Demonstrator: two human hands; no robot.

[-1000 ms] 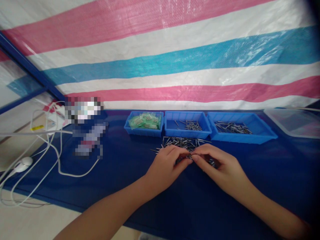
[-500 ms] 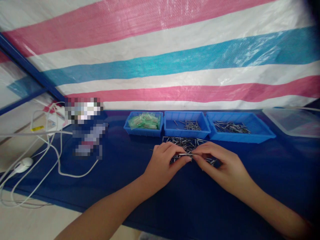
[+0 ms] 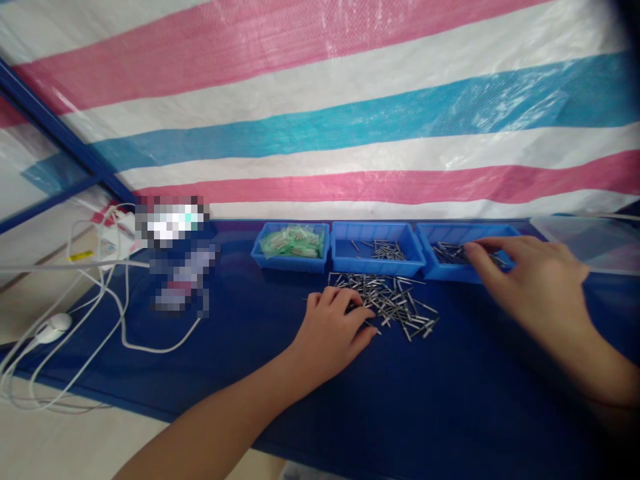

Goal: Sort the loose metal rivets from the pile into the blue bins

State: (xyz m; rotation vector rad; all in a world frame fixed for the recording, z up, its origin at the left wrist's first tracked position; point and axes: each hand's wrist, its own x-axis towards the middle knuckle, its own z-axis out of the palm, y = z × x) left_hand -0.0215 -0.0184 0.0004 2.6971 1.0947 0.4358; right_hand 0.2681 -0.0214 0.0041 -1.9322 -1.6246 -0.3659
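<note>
A loose pile of thin metal pins (image 3: 395,300) lies on the dark blue table. My left hand (image 3: 333,323) rests at the pile's left edge, its fingers bent loosely over some pins and a small gap showing between thumb and forefinger. Over the front of the right blue bin (image 3: 435,272) is my right hand (image 3: 537,287). Its thumb and forefinger tips come together above the metal pins (image 3: 447,252) inside; anything between them is too small to make out. The middle blue bin (image 3: 350,267) holds a smaller heap of similar pins (image 3: 390,251).
A left blue bin (image 3: 290,266) contains green-tinted small packets (image 3: 295,241). White cables (image 3: 125,320) and blurred-out items lie at the left. A clear plastic container (image 3: 590,247) stands at far right. A striped plastic sheet (image 3: 320,140) hangs behind the table.
My right hand has left the pile and moved right, up over the right bin. My left hand stays by the pile, its fingertips now lower onto the pins; more of the pile shows.
</note>
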